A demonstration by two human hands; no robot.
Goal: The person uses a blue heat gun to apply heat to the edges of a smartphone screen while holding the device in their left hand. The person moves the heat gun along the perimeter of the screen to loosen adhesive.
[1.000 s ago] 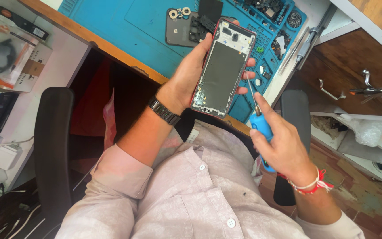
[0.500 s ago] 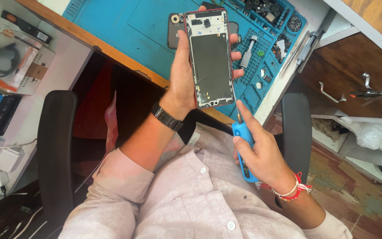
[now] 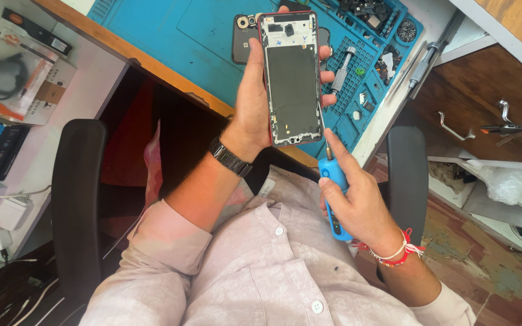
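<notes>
Head view: left hand (image 3: 255, 102) grips phone frame (image 3: 292, 78), now upright; right hand (image 3: 357, 202) clasps screwdriver (image 3: 333, 193).

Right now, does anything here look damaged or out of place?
The phone in the left hand is opened: no screen, bare frame showing. Its back cover lies apart on the blue mat. The right hand holds a blue screwdriver.
</notes>
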